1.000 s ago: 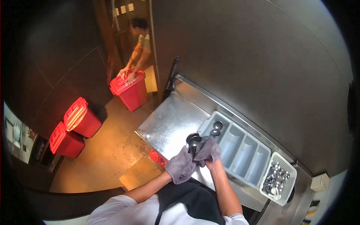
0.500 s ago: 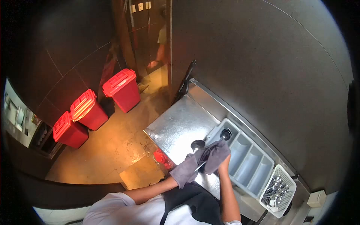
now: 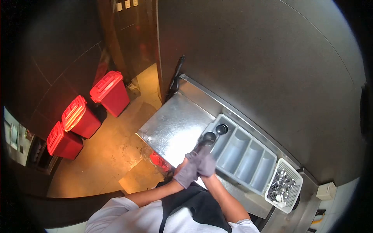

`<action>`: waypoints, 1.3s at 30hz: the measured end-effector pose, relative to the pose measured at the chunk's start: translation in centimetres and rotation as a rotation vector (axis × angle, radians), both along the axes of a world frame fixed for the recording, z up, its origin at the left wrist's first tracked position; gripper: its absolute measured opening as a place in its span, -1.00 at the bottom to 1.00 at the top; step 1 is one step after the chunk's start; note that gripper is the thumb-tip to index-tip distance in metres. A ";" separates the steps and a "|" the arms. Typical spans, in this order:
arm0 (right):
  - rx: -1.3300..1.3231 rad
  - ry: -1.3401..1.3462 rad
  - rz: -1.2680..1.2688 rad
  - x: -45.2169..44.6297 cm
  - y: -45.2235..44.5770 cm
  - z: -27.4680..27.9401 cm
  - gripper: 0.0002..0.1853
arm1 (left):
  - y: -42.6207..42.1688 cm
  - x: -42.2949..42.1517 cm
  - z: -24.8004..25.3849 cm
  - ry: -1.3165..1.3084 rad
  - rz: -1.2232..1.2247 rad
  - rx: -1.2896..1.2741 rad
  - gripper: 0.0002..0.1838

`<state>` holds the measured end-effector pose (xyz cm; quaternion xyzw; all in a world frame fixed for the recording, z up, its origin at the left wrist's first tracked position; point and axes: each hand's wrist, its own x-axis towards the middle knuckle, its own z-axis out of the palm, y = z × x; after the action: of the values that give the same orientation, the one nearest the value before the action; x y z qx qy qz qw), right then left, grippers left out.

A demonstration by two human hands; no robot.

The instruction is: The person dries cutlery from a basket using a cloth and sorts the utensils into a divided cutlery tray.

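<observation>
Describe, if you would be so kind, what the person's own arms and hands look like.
White sleeves, the left sleeve and right sleeve, end around the elbows. Both forearms are bare, with no watch or marking visible. Grey-purple fabric covers much of the left hand and right hand, so finger details cannot be made out.

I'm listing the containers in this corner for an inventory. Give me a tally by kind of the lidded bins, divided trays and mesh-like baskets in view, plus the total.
Lidded red bins: 3
Divided grey tray: 1
White basket: 1
Total: 5
</observation>
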<state>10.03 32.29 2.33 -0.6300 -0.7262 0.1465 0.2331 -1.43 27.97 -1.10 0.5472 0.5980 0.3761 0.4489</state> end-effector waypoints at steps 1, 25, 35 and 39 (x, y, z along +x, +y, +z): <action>-0.104 0.200 0.150 0.7 0.0 -2.9 -0.70 | 0.9 -0.6 -0.3 0.095 -0.033 0.022 -0.72; -0.053 0.714 -0.040 4.3 2.6 3.8 -0.74 | -2.1 -3.5 2.7 1.923 -0.431 1.026 -0.61; 0.014 1.455 -0.140 2.5 3.8 -4.6 -0.87 | -1.4 -0.1 -1.6 1.424 -0.576 0.580 -0.52; -0.316 1.985 -0.392 2.4 2.3 -9.0 -0.83 | -0.6 0.3 -0.9 0.433 -0.352 0.324 -0.56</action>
<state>12.44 34.63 -6.72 -0.3558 -0.0626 0.6554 0.6633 -1.10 27.34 -2.04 0.7740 0.5081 0.2576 0.2765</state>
